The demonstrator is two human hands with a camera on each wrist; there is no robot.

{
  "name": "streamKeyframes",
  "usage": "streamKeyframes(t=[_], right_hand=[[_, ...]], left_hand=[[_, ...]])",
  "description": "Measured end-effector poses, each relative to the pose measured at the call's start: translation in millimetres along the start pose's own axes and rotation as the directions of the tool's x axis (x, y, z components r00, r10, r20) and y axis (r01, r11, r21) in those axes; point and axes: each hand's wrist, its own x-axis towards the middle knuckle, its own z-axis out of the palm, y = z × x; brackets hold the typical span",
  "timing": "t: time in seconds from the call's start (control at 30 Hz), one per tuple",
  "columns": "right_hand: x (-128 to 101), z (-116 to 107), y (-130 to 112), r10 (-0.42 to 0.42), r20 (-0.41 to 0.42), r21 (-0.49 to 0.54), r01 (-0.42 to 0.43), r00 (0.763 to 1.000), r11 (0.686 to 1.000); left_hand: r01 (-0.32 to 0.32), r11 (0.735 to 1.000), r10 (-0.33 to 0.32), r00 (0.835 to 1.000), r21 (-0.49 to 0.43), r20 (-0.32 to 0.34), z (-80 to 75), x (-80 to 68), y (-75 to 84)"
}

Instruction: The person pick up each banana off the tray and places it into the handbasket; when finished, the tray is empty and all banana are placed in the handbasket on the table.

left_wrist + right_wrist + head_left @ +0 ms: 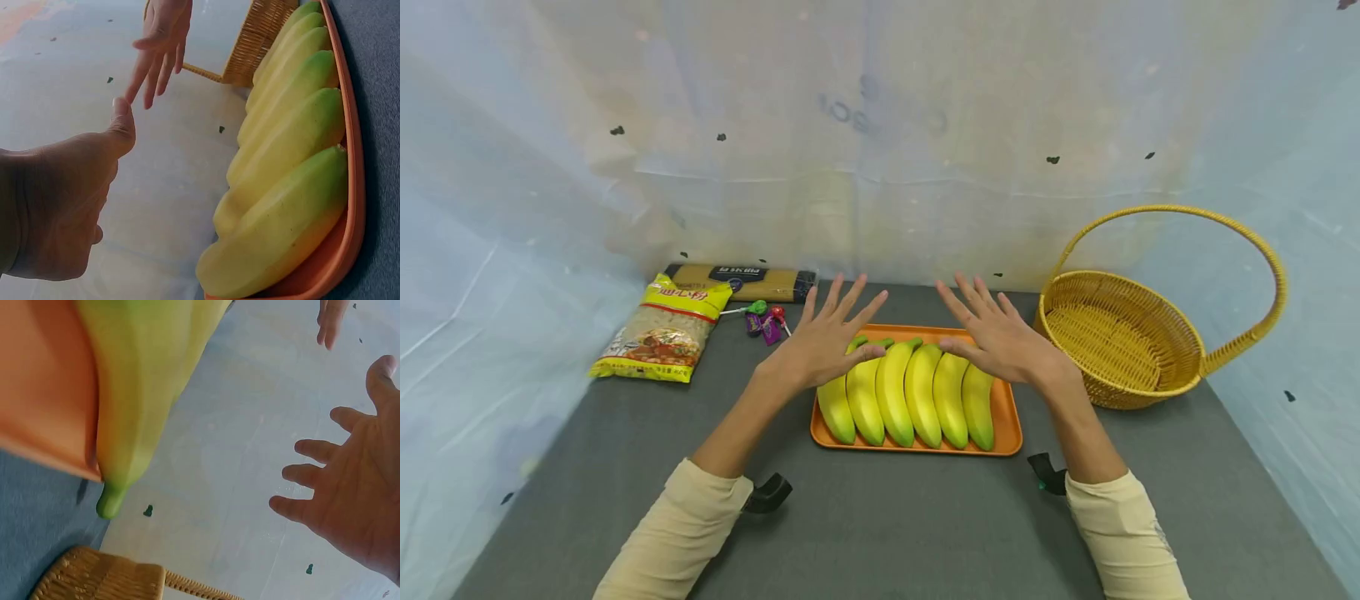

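Above the orange tray [1009, 421], both hands hover spread, w/ nothing held.

On the grey bench [887, 525] the tray carries six bananas [917, 392] lying side by side, touching, stems pointing away from the person. Skins are smooth yellow, shading to green along one edge & at the stem tips; in the left wrist view they look glossy & unmarked. Left hand [823, 337] is flat, fingers straight & fanned, over the tray's left far corner; right hand [1000, 337] likewise over the right far part. Whether either hand touches the fruit can't be told. Woven yellow basket [1157, 379] w/ hoop handle sits just right of the tray. Left of it: yellow food packet [662, 337], long pasta pack [737, 283] behind, lollipops [765, 321] between packet & tray.
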Motion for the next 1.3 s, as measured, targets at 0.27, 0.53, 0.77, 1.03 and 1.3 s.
streamKeyframes(t=[0.27,0.53,0.77,1.03,1.3], right_hand=[[-11.5,-1.5,12.2,-0.019,-0.01,-0.006,0.019,1.0,1.0],[-23.2,18.6,23.8,-0.029,-0.056,-0.074,0.025,0.998,0.997],[-34.1,44.1,25.0,0.069,-0.081,-0.114,-0.078,0.994,0.99],[-40.5,56.4,23.7,0.166,0.049,0.054,-0.168,0.985,0.984],[-35.2,57.6,20.4,0.217,0.084,0.141,-0.227,0.972,0.963]], left_hand=[[-0.037,0.997,0.039,0.999,-0.073,0.03,5.5,-5.3,-16.5],[-0.006,0.979,0.017,0.998,-0.201,0.057,14.9,-22.3,-38.9],[0.071,0.962,-0.023,0.983,-0.263,0.183,27.6,-43.7,-59.6],[0.077,0.97,-0.007,0.957,-0.231,0.291,41.2,-53.9,-69.3],[0.058,0.963,0.033,0.943,-0.262,0.332,45.4,-50.6,-69.2]])
